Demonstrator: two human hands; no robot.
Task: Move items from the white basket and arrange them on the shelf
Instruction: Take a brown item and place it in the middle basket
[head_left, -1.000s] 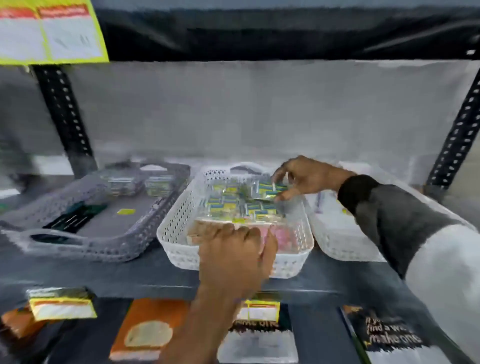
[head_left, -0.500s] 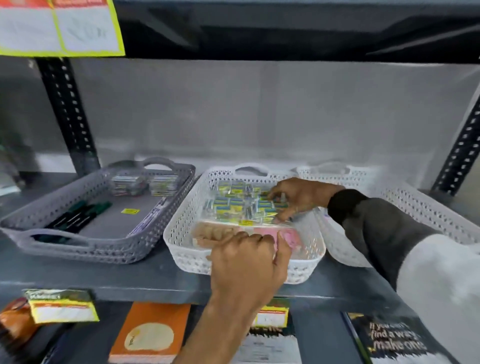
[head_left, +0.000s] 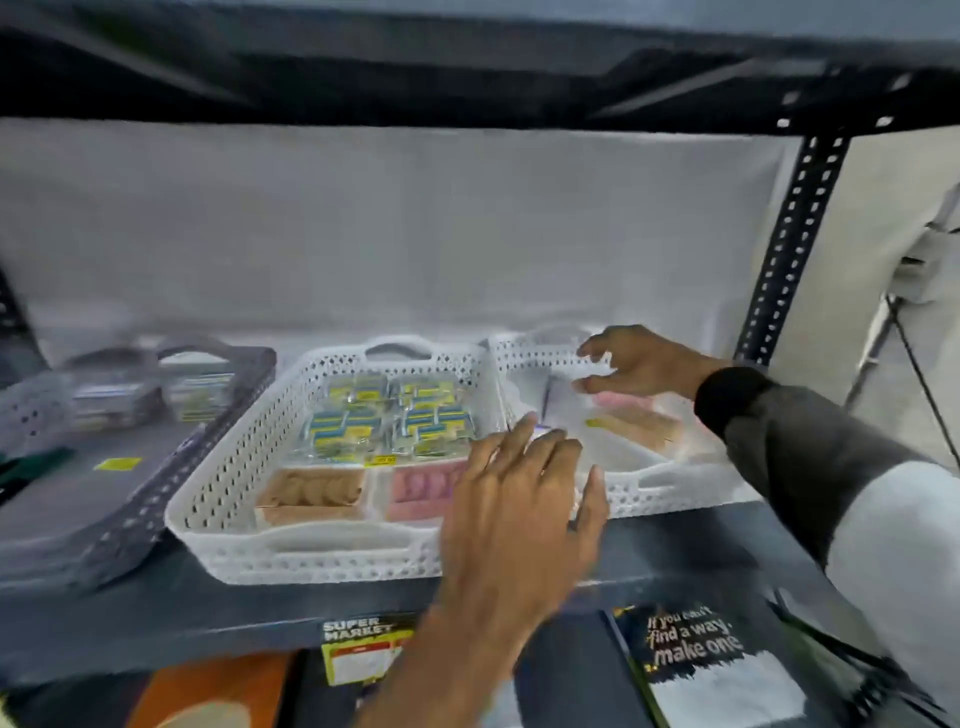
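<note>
White basket (head_left: 228, 467) on shelf (head_left: 218, 608), left hand (head_left: 524, 514) spread, empty, right hand (head_left: 644, 364) half-curled over neighbouring basket (head_left: 675, 488), holding nothing.

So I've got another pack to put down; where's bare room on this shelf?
Grey basket: bare floor between its packs and front rim. Right white basket: bare floor left of its packets. Middle white basket is packed full.

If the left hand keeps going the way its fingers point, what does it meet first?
Probably the shared rims between the middle white basket and the right white basket; the left hand points up-right toward them. Depth is unclear, so it may pass above.
</note>
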